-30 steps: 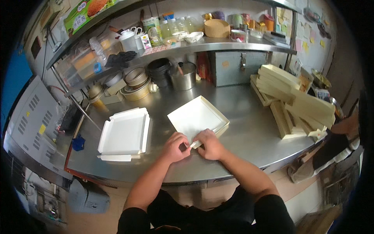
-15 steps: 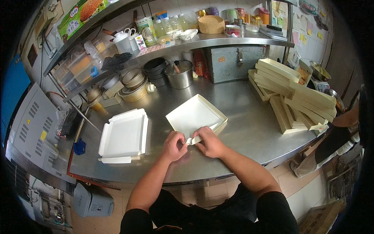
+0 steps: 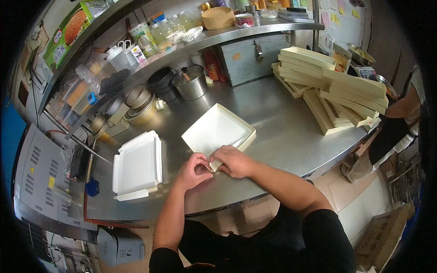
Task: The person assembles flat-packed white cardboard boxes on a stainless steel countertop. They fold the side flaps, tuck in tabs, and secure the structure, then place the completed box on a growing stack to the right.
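Note:
A shallow cream cardboard box lies on the steel table in front of me, turned so that one corner points toward me. Three of its corners look raised and joined. At the near corner, my left hand pinches the left side of the folded cardboard between thumb and fingers. My right hand grips the flap on the other side, its fingers bent over the edge. Both hands nearly meet there, and the fingers hide part of the corner. Left of the box rests a pile of white box blanks with partly lifted edges.
Made-up cream boxes are heaped at the right. Behind stand a steel pot, round cake tins and a grey metal chest under a loaded shelf. Another person's arm shows at far right; a grey bin stands below left.
My view has tilted and shifted. Both hands stay at the box's near corner; the flap between them is now folded up more tightly, and the right fingers lie further over it.

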Demonstrator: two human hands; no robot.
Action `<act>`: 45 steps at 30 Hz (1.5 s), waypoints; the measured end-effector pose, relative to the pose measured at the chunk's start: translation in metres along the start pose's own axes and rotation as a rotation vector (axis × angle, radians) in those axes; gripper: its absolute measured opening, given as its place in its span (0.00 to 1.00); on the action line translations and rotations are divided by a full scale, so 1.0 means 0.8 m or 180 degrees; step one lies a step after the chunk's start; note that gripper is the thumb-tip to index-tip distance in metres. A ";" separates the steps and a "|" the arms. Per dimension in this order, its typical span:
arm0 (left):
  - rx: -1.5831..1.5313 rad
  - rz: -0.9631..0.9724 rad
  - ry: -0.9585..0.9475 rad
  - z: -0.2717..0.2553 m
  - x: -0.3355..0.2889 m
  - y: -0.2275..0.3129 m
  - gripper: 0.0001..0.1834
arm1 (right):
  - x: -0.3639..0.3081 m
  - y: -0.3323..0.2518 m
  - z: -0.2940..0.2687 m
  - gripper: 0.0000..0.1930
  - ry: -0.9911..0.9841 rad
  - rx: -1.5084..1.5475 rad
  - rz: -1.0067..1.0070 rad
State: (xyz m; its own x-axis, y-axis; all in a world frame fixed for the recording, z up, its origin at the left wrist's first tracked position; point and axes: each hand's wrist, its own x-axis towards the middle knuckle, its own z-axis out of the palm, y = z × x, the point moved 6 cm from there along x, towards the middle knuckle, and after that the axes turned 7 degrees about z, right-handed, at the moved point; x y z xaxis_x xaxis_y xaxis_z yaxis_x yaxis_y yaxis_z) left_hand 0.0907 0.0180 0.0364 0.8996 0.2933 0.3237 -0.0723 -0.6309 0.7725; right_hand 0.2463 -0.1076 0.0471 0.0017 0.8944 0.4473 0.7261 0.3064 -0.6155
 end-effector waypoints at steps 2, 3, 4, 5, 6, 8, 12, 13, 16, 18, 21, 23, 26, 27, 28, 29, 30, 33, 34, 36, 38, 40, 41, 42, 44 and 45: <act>0.0013 -0.0023 0.0077 0.001 -0.001 -0.012 0.34 | -0.001 0.002 0.001 0.26 -0.0108 -0.0062 -0.0066; -0.0021 -0.0033 0.0072 0.003 -0.002 -0.018 0.33 | -0.002 0.002 0.002 0.26 -0.0165 -0.0089 -0.0102; -0.0064 -0.0047 0.0075 0.005 0.001 -0.019 0.33 | -0.002 0.002 0.002 0.27 -0.0282 -0.0105 -0.0063; -0.0106 -0.0063 0.0080 0.007 0.002 -0.020 0.32 | -0.003 0.002 0.003 0.27 -0.0400 -0.0120 -0.0026; -0.0015 -0.0129 0.0061 0.009 0.000 -0.021 0.32 | -0.003 0.001 0.003 0.27 -0.0519 -0.0133 0.0009; 0.0170 -0.0245 -0.0001 0.014 0.000 -0.017 0.32 | -0.001 0.007 0.005 0.28 -0.0739 -0.0082 0.0157; 0.0175 -0.0352 -0.0098 0.018 0.003 -0.009 0.33 | 0.008 0.007 0.002 0.28 -0.1070 -0.0290 0.0439; 0.0149 -0.0358 -0.0116 0.020 0.005 -0.007 0.33 | 0.011 0.009 0.001 0.28 -0.1116 -0.0171 0.0386; 0.0029 -0.0277 -0.0079 0.026 0.007 -0.015 0.34 | 0.019 0.013 -0.001 0.29 -0.1379 0.0097 0.0449; -0.0038 -0.0269 -0.0050 0.023 0.002 -0.020 0.33 | 0.020 0.002 -0.002 0.29 -0.1749 0.0166 0.0798; 0.0208 -0.0334 -0.0184 0.022 0.006 0.004 0.28 | 0.013 0.009 0.000 0.29 -0.1581 0.0130 0.0650; 0.0841 -0.0422 -0.0353 0.005 0.020 0.038 0.24 | 0.010 0.016 0.004 0.29 -0.1370 0.0208 0.0498; 0.2266 0.0384 -0.0680 -0.019 0.035 0.048 0.20 | 0.006 0.014 0.006 0.26 -0.1362 0.0295 0.0568; 0.2098 0.0352 -0.0956 -0.018 0.038 0.041 0.20 | 0.005 0.013 0.007 0.25 -0.1408 0.0321 0.0642; 0.1927 0.0323 -0.1231 -0.017 0.040 0.036 0.21 | 0.004 0.009 0.007 0.24 -0.1323 0.0348 0.0419; 0.1753 0.0294 -0.1505 -0.013 0.043 0.032 0.21 | 0.001 0.008 0.009 0.22 -0.1237 0.0374 0.0197; 0.1781 0.0372 -0.1606 -0.012 0.047 0.030 0.22 | -0.001 0.007 0.010 0.21 -0.1149 0.0399 -0.0024; 0.1799 0.0241 -0.1842 -0.012 0.057 0.029 0.23 | -0.002 0.014 0.017 0.18 -0.1165 0.0395 0.0011; 0.1747 -0.0030 -0.1884 -0.012 0.060 0.028 0.24 | -0.001 0.013 0.016 0.18 -0.1210 0.0374 0.0064; 0.1695 -0.0325 -0.1902 -0.012 0.059 0.025 0.25 | -0.001 0.010 0.012 0.18 -0.1300 0.0332 0.0167; 0.1698 -0.0371 -0.1868 -0.011 0.055 0.024 0.25 | -0.001 0.011 0.013 0.19 -0.1347 0.0348 0.0235; 0.1714 -0.0298 -0.1828 -0.012 0.052 0.024 0.26 | -0.001 0.011 0.013 0.19 -0.1365 0.0334 0.0254; 0.1719 -0.0264 -0.1808 -0.013 0.051 0.023 0.26 | -0.001 0.011 0.012 0.19 -0.1359 0.0312 0.0239; 0.1738 -0.0168 -0.1840 -0.012 0.051 0.023 0.25 | -0.001 0.010 0.012 0.19 -0.1354 0.0290 0.0223; 0.1776 0.0030 -0.1900 -0.012 0.054 0.025 0.25 | -0.001 0.013 0.014 0.19 -0.1300 0.0249 0.0170; 0.1768 0.0058 -0.1866 -0.012 0.053 0.027 0.24 | -0.001 0.014 0.015 0.19 -0.1273 0.0228 0.0142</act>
State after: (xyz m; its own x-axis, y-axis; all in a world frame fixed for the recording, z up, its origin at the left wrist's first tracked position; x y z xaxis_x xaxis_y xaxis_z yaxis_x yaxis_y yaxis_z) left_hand 0.1235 0.0239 0.0719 0.9910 -0.0478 -0.1247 -0.0033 -0.9421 0.3354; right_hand 0.2464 -0.1012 0.0322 -0.2455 0.9592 0.1401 0.6817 0.2736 -0.6785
